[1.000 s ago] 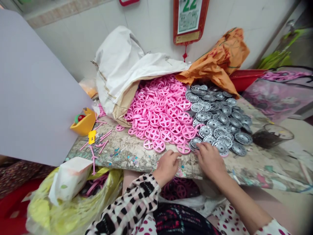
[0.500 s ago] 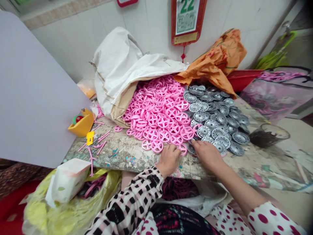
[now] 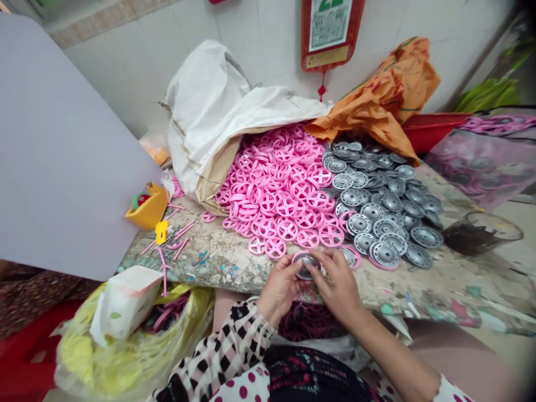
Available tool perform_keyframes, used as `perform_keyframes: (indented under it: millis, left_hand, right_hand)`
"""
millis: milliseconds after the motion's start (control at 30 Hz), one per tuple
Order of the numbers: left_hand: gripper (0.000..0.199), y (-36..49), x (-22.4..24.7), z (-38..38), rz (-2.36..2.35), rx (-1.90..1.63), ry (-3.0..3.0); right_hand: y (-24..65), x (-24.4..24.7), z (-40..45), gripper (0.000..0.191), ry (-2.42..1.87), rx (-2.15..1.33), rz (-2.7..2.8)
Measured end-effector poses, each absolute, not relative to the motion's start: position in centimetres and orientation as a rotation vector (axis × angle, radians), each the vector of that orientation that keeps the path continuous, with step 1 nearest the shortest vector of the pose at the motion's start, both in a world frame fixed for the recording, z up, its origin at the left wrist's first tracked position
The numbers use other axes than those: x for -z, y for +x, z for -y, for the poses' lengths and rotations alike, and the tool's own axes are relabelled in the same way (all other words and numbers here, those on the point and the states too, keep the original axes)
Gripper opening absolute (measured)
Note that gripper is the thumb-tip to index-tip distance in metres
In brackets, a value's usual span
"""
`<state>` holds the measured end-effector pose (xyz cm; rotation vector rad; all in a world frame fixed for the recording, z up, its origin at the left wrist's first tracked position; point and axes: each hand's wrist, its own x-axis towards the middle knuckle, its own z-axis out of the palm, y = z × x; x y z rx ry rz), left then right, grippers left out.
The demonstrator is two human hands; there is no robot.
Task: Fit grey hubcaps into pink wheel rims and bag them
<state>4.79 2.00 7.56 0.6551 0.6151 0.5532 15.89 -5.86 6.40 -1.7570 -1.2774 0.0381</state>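
Observation:
Between my two hands, over the table's front edge, is a small toy wheel, a grey disc with a pink rim around it. My left hand grips its left side, thumb on the face. The fingers of my right hand close on its right side. Behind them lies a heap of pink spoked wheel rings. To its right spreads a pile of grey hubcap-like discs. Just past my right hand, a grey disc with a pink ring lies on the tabletop.
A white sack lies open behind the pink rings, an orange sack behind the grey discs. At left stand a yellow scoop-like container and a yellow plastic bag. A clear cup lies at right on the worn table.
My hands have lifted off the tabletop and come together at the front edge, now holding one grey-and-pink wheel between them. The view has shifted slightly.

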Motion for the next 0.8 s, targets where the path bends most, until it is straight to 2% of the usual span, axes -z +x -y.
perform_keyframes:
  millis: [100, 233, 433, 633, 800]
  left_hand:
    - [0.03, 4.4, -8.2, -2.1, -0.644, -0.558, 0.694]
    - [0.034, 4.1, -8.9, -2.1, -0.649, -0.56, 0.798]
    - [0.032, 4.1, -8.4, -1.8, -0.784, -0.593, 0.97]
    - [0.037, 2.6, -7.7, -1.5, -0.705, -0.326, 1.257]
    - [0.034, 0.7, -6.2, 0.0, -0.825, -0.065, 1.285]
  right_hand:
    - [16.2, -7.3, 5.8, 0.039, -1.722, -0.171, 1.254]
    - [16.3, -8.0, 5.6, 0.03, -1.655, -0.491, 1.182]
    - [15.1, -6.7, 5.5, 0.027, -1.542, -0.622, 0.905]
    - [14.5, -4.4, 6.8, 0.038, -1.442, -0.916, 0.689]
    - [12.8, -2.7, 9.3, 0.035, -1.499, -1.054, 0.708]
